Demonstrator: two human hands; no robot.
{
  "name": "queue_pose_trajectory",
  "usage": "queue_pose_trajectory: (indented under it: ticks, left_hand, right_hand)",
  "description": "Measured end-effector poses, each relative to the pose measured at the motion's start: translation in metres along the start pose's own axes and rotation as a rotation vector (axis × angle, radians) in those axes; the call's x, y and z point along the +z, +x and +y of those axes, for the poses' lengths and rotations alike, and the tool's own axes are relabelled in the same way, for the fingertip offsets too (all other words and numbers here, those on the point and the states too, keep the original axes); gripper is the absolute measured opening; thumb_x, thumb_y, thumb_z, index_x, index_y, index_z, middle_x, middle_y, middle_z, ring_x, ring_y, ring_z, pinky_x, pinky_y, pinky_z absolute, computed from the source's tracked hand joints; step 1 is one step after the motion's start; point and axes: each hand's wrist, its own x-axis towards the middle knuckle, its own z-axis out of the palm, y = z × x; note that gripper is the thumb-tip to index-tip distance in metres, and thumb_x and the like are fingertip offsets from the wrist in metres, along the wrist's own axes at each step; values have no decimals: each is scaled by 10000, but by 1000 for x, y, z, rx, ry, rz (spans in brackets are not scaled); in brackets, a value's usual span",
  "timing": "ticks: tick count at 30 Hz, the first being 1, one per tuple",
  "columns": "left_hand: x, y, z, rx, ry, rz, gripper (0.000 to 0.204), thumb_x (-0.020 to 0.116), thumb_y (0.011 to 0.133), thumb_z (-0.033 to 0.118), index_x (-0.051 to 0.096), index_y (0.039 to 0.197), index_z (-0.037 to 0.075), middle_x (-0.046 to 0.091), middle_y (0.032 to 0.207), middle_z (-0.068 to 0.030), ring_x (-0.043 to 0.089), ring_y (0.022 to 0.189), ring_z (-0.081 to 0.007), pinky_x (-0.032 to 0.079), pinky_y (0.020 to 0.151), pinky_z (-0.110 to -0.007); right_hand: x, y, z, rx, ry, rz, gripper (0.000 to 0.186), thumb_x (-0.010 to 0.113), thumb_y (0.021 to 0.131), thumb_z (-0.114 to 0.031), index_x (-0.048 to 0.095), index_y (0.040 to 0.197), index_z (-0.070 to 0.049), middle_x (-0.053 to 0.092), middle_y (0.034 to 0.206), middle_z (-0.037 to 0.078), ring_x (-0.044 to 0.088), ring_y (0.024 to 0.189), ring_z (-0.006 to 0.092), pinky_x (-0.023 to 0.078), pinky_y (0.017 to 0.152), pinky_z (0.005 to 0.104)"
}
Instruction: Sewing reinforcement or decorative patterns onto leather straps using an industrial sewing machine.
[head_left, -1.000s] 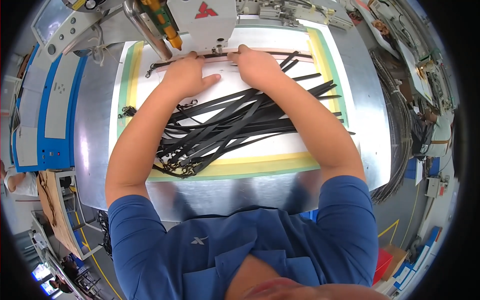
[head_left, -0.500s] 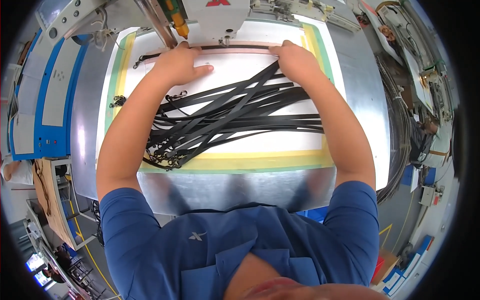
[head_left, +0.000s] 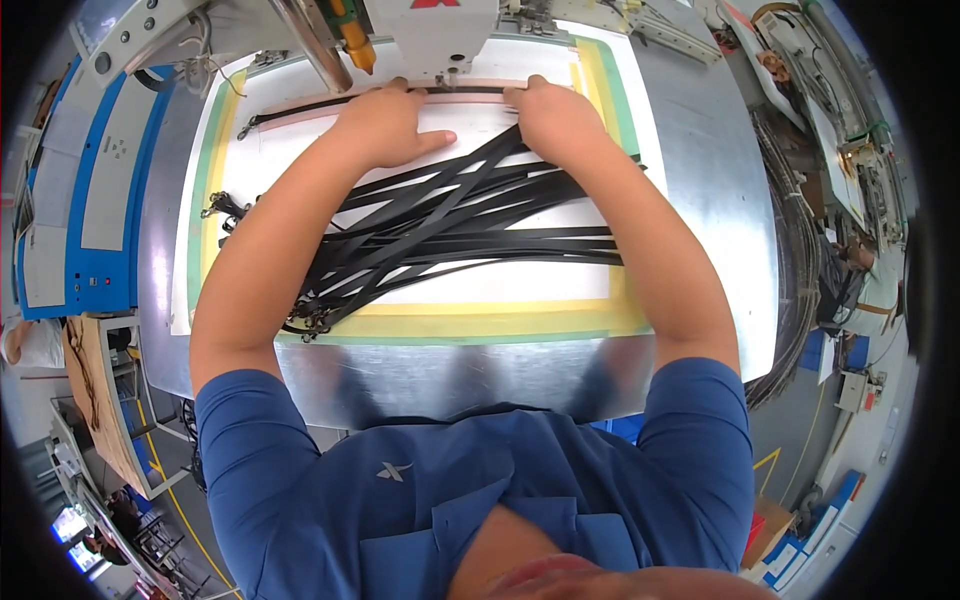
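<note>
A narrow black strap (head_left: pixel 470 90) with a metal clip at its left end lies along a pinkish strip (head_left: pixel 300 122) under the machine head (head_left: pixel 437 40). My left hand (head_left: pixel 385 125) rests on the strap left of the head, fingers extended and thumb spread away. My right hand (head_left: pixel 555 120) is curled over the strap right of the head, its fingertips pressed down there; its underside is hidden. Below both hands sits a heap of black straps (head_left: pixel 450 225), with metal clips (head_left: pixel 310 320) bunched at the lower left. One heaped strap runs up to beneath my right hand.
The white board (head_left: pixel 480 285), edged in yellow and green tape, lies on a metal table (head_left: pixel 700 180). A metal rod (head_left: pixel 315 45) and an orange-yellow pointed part (head_left: pixel 357 45) hang near my left hand. A blue-and-white cabinet (head_left: pixel 100 200) stands to the left.
The white board, its strip and the straps have shifted left. My left hand has moved right and my right hand left, so they are closer together under the machine head.
</note>
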Motion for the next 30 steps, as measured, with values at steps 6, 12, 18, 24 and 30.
queue_pose_trajectory:
  ticks: [6, 12, 18, 24, 30]
  left_hand:
    - [5, 9, 17, 54, 17, 30, 810, 678, 914, 642, 618, 1444, 32, 616, 1413, -240, 640, 1246, -407, 515, 1057, -476]
    - [3, 10, 18, 13, 30, 21, 797, 675, 898, 668, 631, 1446, 91, 618, 1402, -248, 653, 1221, -405, 529, 1034, -475]
    - [-1, 10, 20, -19, 7, 13, 813, 689, 882, 670, 642, 1425, 68, 622, 1394, -253, 664, 1205, -405, 533, 1028, -472]
    - [1, 20, 31, -27, 3, -20, 825, 715, 862, 647, 650, 1402, 26, 622, 1396, -245, 658, 1204, -410, 528, 1038, -470]
    - [9, 22, 49, 6, -36, 92, 832, 706, 852, 678, 678, 1367, 25, 613, 1397, -251, 635, 1220, -435, 524, 1044, -483]
  right_hand:
    - [5, 1, 2, -54, 7, 57, 295, 607, 932, -89, 737, 1196, -67, 687, 1122, 184, 733, 1008, 371, 595, 881, 454]
    - [0, -3, 8, -86, -11, 42, 308, 593, 941, -78, 728, 1218, -78, 684, 1128, 174, 730, 1023, 365, 598, 875, 453]
    - [-7, -14, 37, 2, 30, -24, 341, 552, 952, -44, 731, 1233, -115, 680, 1173, 132, 711, 1075, 340, 590, 895, 457]
    - [1, -14, 47, -49, 82, 43, 372, 536, 957, -23, 739, 1247, -136, 678, 1208, 101, 708, 1079, 324, 585, 908, 445]
    - [-2, -11, 41, -41, 69, -2, 402, 537, 953, -22, 734, 1277, -155, 669, 1229, 85, 706, 1099, 308, 586, 915, 438]
